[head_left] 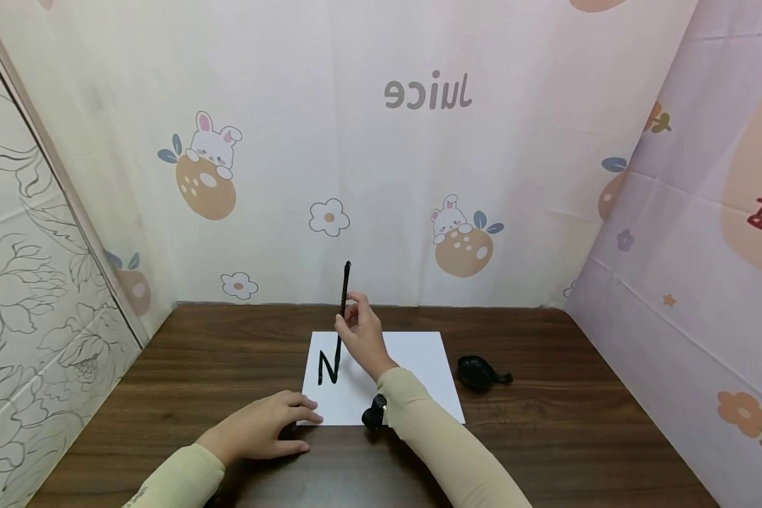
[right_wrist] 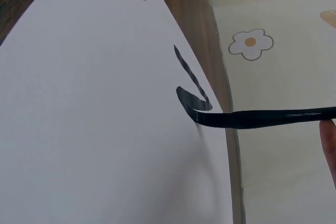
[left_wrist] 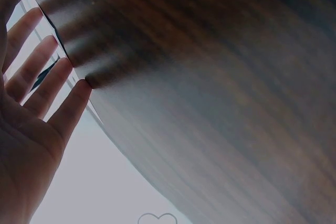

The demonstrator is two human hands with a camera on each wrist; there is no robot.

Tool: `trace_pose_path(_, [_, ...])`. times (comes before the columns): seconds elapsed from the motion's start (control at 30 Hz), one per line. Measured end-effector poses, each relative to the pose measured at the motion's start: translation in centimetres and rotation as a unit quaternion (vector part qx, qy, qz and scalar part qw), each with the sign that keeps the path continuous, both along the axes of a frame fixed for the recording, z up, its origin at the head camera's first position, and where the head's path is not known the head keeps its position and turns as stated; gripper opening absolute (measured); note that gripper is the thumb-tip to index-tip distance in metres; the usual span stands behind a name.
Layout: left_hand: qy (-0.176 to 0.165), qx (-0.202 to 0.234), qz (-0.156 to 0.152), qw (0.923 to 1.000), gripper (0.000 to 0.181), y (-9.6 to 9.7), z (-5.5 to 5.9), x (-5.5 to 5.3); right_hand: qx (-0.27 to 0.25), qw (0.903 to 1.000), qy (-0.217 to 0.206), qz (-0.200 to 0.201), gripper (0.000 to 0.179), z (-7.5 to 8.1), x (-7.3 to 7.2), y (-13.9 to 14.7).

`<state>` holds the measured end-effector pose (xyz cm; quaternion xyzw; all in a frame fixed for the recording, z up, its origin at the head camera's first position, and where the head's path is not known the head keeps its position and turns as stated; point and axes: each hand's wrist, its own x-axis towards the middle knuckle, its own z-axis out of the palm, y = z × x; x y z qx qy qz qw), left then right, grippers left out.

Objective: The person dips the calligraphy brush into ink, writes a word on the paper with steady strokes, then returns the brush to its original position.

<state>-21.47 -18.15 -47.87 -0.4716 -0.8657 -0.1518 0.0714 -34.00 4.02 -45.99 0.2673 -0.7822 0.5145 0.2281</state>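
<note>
A white sheet of paper (head_left: 413, 360) lies on the brown table. Near its left side is a bold black N-shaped mark (head_left: 320, 368). My right hand (head_left: 363, 335) pinches a slim black brush (head_left: 345, 289), held nearly upright over the right stroke of that mark. Seen from the right wrist, the dark bristles of the brush (right_wrist: 278, 118) bend against the paper at the inked line. My left hand (head_left: 260, 427) rests with fingers stretched out at the paper's lower left corner; in the left wrist view, this hand (left_wrist: 31, 124) has its fingers spread.
To the right of the paper sits a shiny black rounded object (head_left: 476, 372) with a narrow tail. A small black device (head_left: 375, 415) is worn at the right wrist. Behind the wooden table (head_left: 546, 409) hangs a printed curtain (head_left: 368, 155).
</note>
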Motion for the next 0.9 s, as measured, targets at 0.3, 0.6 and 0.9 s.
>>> trace_pose_path(0.3, [0.001, -0.006, 0.001, 1.0000, 0.034, -0.02, -0.07, -0.06, 0.000, 1.0000, 0.002, 0.000, 0.039, 0.15, 0.13, -0.06])
trace_pose_path(0.6, [0.003, -0.001, -0.002, 1.0000, 0.035, 0.02, -0.05, -0.02, 0.003, 0.9999, -0.011, -0.003, 0.040, 0.28, 0.21, -0.18])
trace_pose_path(0.9, [0.002, 0.001, -0.002, 1.0000, 0.035, 0.00, -0.08, -0.03, 0.001, 1.0000, 0.000, -0.007, 0.038, 0.13, 0.17, -0.19])
